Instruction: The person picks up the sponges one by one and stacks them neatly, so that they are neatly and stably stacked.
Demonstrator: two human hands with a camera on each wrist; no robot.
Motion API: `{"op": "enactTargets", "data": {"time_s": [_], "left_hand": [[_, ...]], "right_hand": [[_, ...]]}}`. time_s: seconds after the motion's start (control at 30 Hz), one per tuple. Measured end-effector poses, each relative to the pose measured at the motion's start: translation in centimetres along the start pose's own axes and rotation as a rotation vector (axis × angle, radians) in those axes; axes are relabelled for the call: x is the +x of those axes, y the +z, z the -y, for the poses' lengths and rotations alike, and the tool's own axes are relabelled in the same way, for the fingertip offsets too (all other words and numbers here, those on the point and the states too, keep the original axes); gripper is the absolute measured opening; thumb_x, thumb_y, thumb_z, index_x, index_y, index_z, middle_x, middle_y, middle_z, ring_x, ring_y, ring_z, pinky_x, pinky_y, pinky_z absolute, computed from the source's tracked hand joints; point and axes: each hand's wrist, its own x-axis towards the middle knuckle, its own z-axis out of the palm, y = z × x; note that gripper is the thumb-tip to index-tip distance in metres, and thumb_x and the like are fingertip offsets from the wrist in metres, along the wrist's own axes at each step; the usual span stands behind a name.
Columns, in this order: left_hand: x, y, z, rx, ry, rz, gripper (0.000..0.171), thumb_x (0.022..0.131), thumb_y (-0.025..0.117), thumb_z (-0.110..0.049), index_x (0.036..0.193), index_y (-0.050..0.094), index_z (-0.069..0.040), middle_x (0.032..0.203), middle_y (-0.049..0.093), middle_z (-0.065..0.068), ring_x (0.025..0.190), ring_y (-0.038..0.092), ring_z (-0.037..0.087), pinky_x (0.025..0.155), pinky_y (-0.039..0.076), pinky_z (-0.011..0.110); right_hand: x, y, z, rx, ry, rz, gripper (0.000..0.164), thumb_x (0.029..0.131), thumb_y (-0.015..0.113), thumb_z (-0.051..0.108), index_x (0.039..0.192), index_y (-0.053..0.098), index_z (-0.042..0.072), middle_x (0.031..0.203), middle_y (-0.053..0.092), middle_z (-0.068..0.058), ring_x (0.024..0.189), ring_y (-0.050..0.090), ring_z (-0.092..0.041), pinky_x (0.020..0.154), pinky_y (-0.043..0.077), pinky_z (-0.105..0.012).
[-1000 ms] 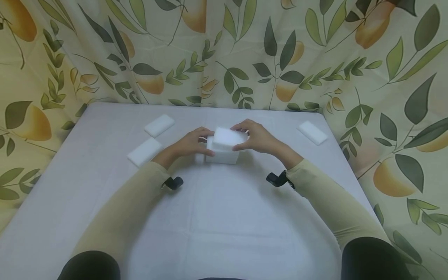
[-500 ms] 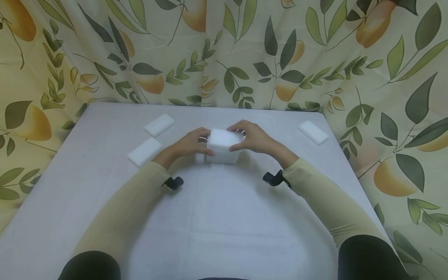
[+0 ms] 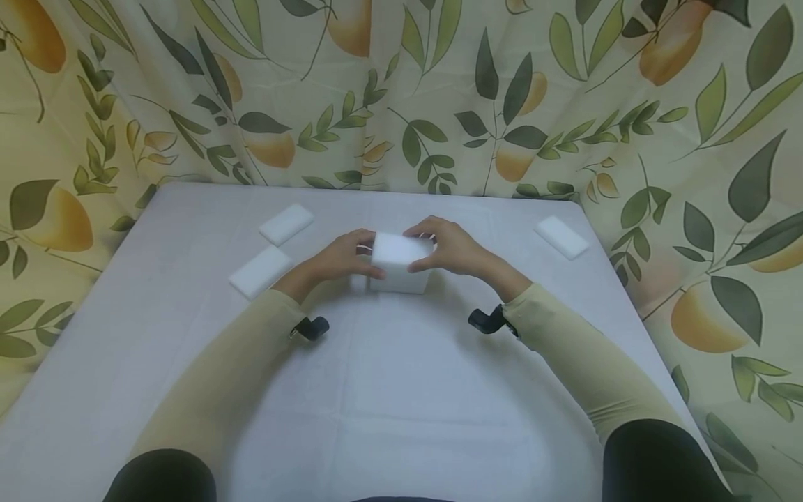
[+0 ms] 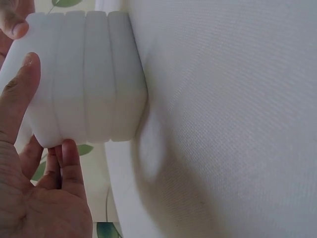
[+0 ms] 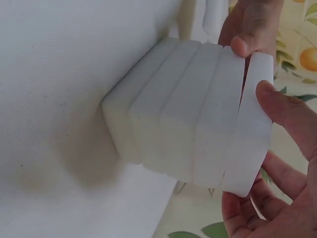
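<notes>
In the head view, a neat stack of several white sponges (image 3: 401,281) stands on the table between both hands. My left hand (image 3: 339,258) holds the stack's left side, thumb in front and fingers behind. From the right, my right hand (image 3: 461,249) grips the top sponge (image 5: 255,126) between thumb and fingers. The right wrist view shows a thin dark gap under part of that sponge, beside the left thumb. In the left wrist view the stacked layers (image 4: 99,79) lie nearly flush, and the left fingertips touch their edge.
Two loose white sponges lie to the left, one farther back (image 3: 286,224) and one nearer (image 3: 260,272) by the left forearm. Another sponge (image 3: 561,238) rests near the right edge. The white-covered table (image 3: 401,390) ends at a fruit-patterned curtain (image 3: 426,104).
My right hand has moved left and slightly down with the top sponge, which now lines up with the stack instead of overhanging to the right. The left hand stays almost still.
</notes>
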Motion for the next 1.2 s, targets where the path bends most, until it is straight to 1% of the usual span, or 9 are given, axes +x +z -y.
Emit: {"op": "enactTargets", "data": {"time_s": [0.17, 0.3, 0.43, 0.67, 0.77, 0.9, 1.07, 1.2], "left_hand": [[-0.1, -0.1, -0.1, 0.017, -0.021, 0.006, 0.075, 0.075, 0.087, -0.028, 0.138, 0.051, -0.009, 0.138, 0.050, 0.006, 0.130, 0.049, 0.024, 0.113, 0.038, 0.040], [-0.1, -0.1, 0.0, 0.017, -0.013, 0.006, 0.077, 0.074, 0.087, -0.028, 0.139, 0.050, -0.009, 0.140, 0.049, 0.007, 0.130, 0.048, 0.024, 0.113, 0.038, 0.039], [-0.1, 0.0, 0.0, 0.003, -0.001, -0.009, 0.079, 0.074, 0.087, -0.026, 0.140, 0.049, -0.007, 0.141, 0.048, 0.008, 0.129, 0.049, 0.025, 0.112, 0.039, 0.038], [-0.2, 0.3, 0.0, 0.005, -0.001, -0.019, 0.083, 0.074, 0.087, -0.027, 0.143, 0.046, -0.007, 0.143, 0.045, 0.009, 0.129, 0.048, 0.026, 0.112, 0.039, 0.037], [-0.3, 0.3, -0.1, 0.006, -0.001, -0.018, 0.084, 0.074, 0.087, -0.030, 0.143, 0.045, -0.009, 0.143, 0.046, 0.007, 0.129, 0.048, 0.024, 0.112, 0.039, 0.037], [-0.5, 0.1, -0.4, 0.030, 0.001, -0.019, 0.084, 0.074, 0.086, -0.035, 0.144, 0.046, -0.015, 0.143, 0.046, 0.005, 0.131, 0.047, 0.023, 0.112, 0.039, 0.037], [-0.6, -0.2, -1.0, 0.057, 0.035, -0.046, 0.078, 0.076, 0.084, -0.037, 0.143, 0.049, -0.020, 0.141, 0.047, 0.004, 0.130, 0.046, 0.022, 0.111, 0.040, 0.037], [-0.4, -0.3, -1.5, 0.088, 0.067, -0.072, 0.075, 0.076, 0.085, -0.038, 0.141, 0.052, -0.022, 0.136, 0.049, 0.003, 0.125, 0.049, 0.024, 0.108, 0.043, 0.039]], "right_hand": [[0.2, 0.1, 0.0, -0.007, -0.017, 0.004, 0.066, 0.073, 0.087, 0.024, 0.132, 0.062, 0.006, 0.131, 0.057, -0.010, 0.119, 0.053, -0.026, 0.102, 0.047, -0.043], [0.3, 0.2, -0.1, -0.006, -0.014, 0.010, 0.065, 0.074, 0.087, 0.023, 0.132, 0.062, 0.007, 0.131, 0.057, -0.010, 0.119, 0.053, -0.026, 0.103, 0.046, -0.044], [0.3, 0.3, -0.2, 0.001, -0.007, 0.012, 0.065, 0.074, 0.087, 0.023, 0.132, 0.062, 0.007, 0.132, 0.057, -0.010, 0.120, 0.053, -0.027, 0.103, 0.046, -0.044], [0.3, 0.4, -0.5, 0.007, 0.003, 0.017, 0.065, 0.075, 0.086, 0.023, 0.132, 0.061, 0.007, 0.132, 0.057, -0.011, 0.120, 0.053, -0.028, 0.102, 0.046, -0.045], [0.3, 0.5, -0.6, 0.009, 0.005, 0.012, 0.065, 0.074, 0.087, 0.023, 0.132, 0.062, 0.008, 0.131, 0.058, -0.010, 0.119, 0.053, -0.027, 0.102, 0.046, -0.044], [0.3, 0.6, -0.8, 0.009, 0.008, 0.010, 0.065, 0.075, 0.086, 0.024, 0.133, 0.061, 0.008, 0.131, 0.058, -0.011, 0.117, 0.054, -0.027, 0.101, 0.047, -0.044], [0.3, 0.8, -1.0, 0.007, 0.015, 0.007, 0.066, 0.075, 0.086, 0.026, 0.133, 0.061, 0.009, 0.128, 0.059, -0.011, 0.114, 0.054, -0.027, 0.099, 0.047, -0.044], [0.2, 0.9, -1.0, 0.015, 0.019, 0.004, 0.066, 0.075, 0.086, 0.026, 0.133, 0.061, 0.009, 0.128, 0.059, -0.011, 0.114, 0.054, -0.028, 0.099, 0.047, -0.044]]}}
